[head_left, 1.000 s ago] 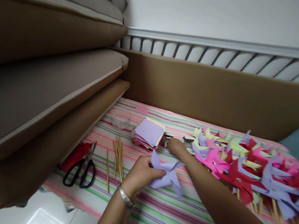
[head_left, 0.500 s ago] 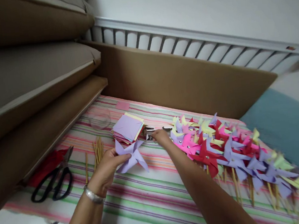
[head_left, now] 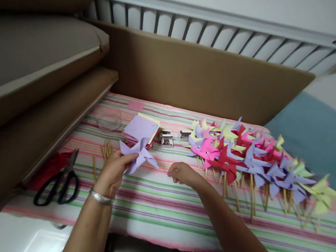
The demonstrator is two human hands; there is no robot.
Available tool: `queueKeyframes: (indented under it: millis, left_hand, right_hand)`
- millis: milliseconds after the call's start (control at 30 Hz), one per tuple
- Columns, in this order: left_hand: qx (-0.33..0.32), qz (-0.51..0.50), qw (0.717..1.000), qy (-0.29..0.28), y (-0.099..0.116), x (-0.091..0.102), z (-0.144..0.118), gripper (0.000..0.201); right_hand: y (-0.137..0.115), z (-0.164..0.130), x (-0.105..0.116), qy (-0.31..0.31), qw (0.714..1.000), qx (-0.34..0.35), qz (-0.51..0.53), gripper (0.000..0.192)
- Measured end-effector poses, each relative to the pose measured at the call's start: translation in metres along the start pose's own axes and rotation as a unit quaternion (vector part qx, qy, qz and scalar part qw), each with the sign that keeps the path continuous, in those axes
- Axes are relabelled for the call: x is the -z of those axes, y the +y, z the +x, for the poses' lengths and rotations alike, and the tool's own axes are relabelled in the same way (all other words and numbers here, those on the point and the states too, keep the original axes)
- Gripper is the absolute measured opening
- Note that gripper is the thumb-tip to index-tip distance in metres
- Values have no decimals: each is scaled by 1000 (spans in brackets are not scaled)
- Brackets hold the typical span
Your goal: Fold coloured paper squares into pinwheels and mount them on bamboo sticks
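Observation:
My left hand [head_left: 115,168] pinches a purple paper pinwheel [head_left: 141,155] between thumb and fingers; its folded blades point outward. To the right, my right hand [head_left: 184,172] hovers over the cloth with its fingertips pressed together; whatever they hold, if anything, is too small to make out. Two small open boxes [head_left: 166,139] stand just beyond it, their contents unclear. Behind the pinwheel lies a stack of square paper sheets [head_left: 141,127], purple on top. Thin wooden sticks [head_left: 106,149] rest beside my left hand.
Finished pinwheels on sticks [head_left: 245,161] cover the right side of the striped cloth [head_left: 166,215]. Black-handled scissors [head_left: 58,185] lie at left by a red bag-like item [head_left: 48,172]. A clear round container [head_left: 108,120] stands near the brown cushions [head_left: 61,97]. A brown board [head_left: 198,72] closes the back.
My right hand has drawn back from the small boxes toward me, its fingertips still together. My left hand keeps hold of the purple pinwheel. The view has tilted slightly downward.

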State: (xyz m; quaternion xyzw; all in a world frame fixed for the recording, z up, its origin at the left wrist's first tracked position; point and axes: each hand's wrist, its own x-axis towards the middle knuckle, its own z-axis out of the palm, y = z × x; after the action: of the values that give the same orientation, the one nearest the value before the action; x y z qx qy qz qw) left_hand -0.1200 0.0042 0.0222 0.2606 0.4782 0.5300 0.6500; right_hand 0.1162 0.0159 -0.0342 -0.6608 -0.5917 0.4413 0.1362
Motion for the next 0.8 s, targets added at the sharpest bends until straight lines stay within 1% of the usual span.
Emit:
queueKeyframes:
  millis: [67, 167, 267, 333, 400, 500, 600, 700, 800]
  left_hand:
    - [-6, 0, 1000, 0, 0, 0, -1, 22]
    - [-7, 0, 1000, -5, -1, -1, -2, 23]
    - [-10, -2, 1000, -5, 0, -1, -3, 22]
    - [-9, -2, 1000, -4, 0, -1, -2, 23]
    - [-6, 1, 1000, -8, -1, 0, -1, 24]
    - [-10, 4, 1000, -14, -3, 2, 0, 24]
    - [-21, 8, 999, -23, -4, 3, -1, 24]
    - [-21, 3, 999, -24, -4, 3, -1, 25]
    - [-14, -6, 1000, -17, -5, 2, 0, 24]
  right_hand:
    - [7, 0, -8, -6, 1000, 1, -12, 10]
    - [15, 9, -13, 10, 1000, 14, -24, 8]
    - [21, 8, -14, 57, 997, 50, -26, 16]
    - [25, -1, -16, 100, 991, 87, -30, 21]
    - [27, -13, -21, 134, 982, 128, -40, 20]
    - [27, -30, -31, 158, 968, 181, -66, 17]
    - [22, -38, -41, 169, 954, 218, -118, 19]
    - [16, -36, -47, 174, 941, 232, -173, 21]
    - [11, -30, -48, 178, 937, 223, -200, 21]
